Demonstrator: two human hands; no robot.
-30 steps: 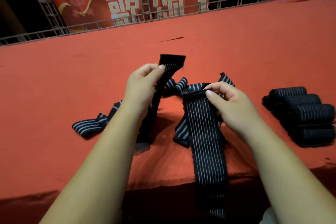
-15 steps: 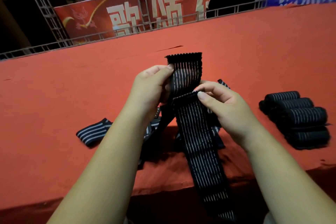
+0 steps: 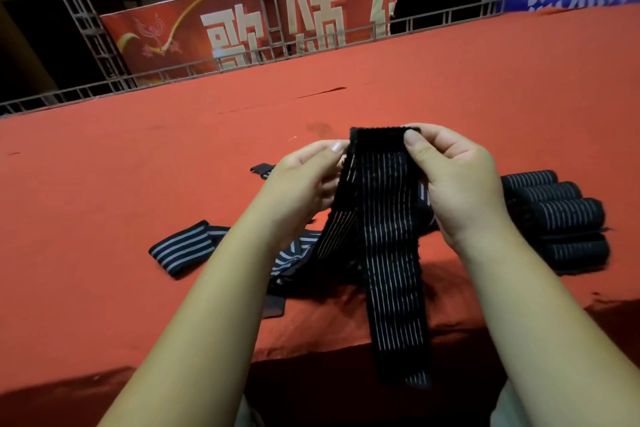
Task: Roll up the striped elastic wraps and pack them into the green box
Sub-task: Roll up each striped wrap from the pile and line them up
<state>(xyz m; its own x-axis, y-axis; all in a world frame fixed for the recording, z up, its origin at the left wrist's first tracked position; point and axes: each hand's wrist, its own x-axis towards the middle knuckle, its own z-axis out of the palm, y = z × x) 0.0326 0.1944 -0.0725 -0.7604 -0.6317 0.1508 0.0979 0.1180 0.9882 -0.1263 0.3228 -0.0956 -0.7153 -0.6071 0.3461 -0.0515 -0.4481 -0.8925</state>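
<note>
A black elastic wrap with thin pale stripes (image 3: 384, 218) hangs in front of me, doubled so that two lengths drop past the table's front edge. My left hand (image 3: 304, 184) pinches its top left edge. At the top right corner my right hand (image 3: 453, 177) pinches it between thumb and fingers. More unrolled striped wraps (image 3: 187, 248) lie in a loose heap on the red tabletop under my hands. Several rolled wraps (image 3: 561, 215) are stacked side by side at the right. No green box is in view.
The red cloth-covered table (image 3: 104, 204) stretches far back and to both sides. Its front edge runs just below my forearms. Metal truss railing (image 3: 242, 59) and red and blue banners stand behind the table.
My hands have brought the two ends of the wrap together and raised them, so both now hold the same top edge. The camera view tilted down slightly.
</note>
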